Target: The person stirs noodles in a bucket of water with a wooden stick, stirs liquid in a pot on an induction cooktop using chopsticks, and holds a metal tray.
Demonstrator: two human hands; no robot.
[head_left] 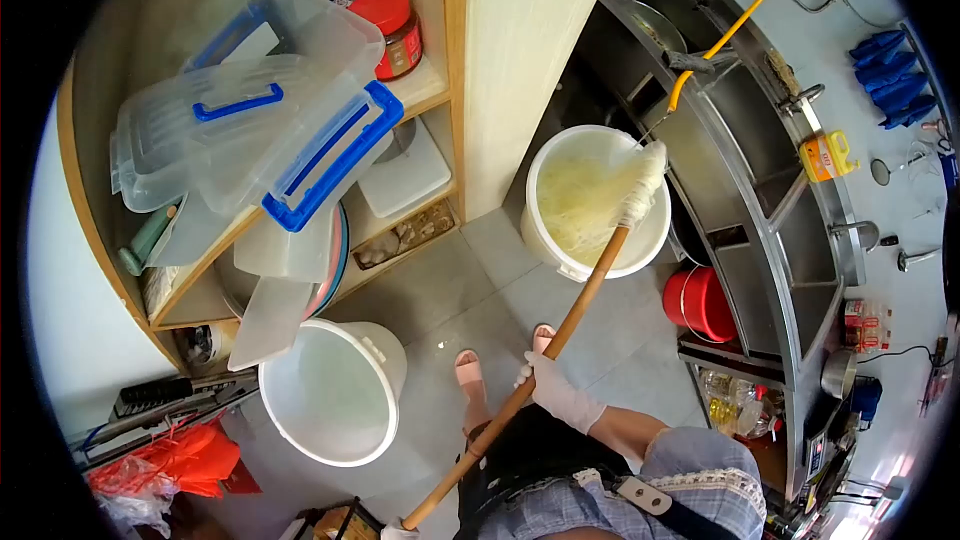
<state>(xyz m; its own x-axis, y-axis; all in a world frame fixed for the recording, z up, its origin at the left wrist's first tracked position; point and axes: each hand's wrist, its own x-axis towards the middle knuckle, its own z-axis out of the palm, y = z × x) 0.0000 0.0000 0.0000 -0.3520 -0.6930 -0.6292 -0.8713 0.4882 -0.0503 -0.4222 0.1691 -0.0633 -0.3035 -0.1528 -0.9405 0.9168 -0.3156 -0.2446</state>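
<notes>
My right hand [563,393], in a white glove, is closed around the middle of a long wooden mop handle [580,308]. At the bottom edge, my left hand [400,532], also gloved and mostly cut off, is at the handle's near end. The handle slants up to a white mop head [642,185], which looks like wet strands, at the right side of a white bucket [537,230]. Pale yellowish, cloudy contents [575,200] fill much of that bucket. A yellow hose [712,52] ends above it, with a thin stream of water at its tip.
A second white bucket [392,355] stands on the left floor. Shelves with clear plastic boxes [240,105] and a red-lidded jar [400,50] rise behind it. Steel sinks [745,200] line the right, with a red bucket [693,305] below. Red plastic bags [190,455] lie lower left.
</notes>
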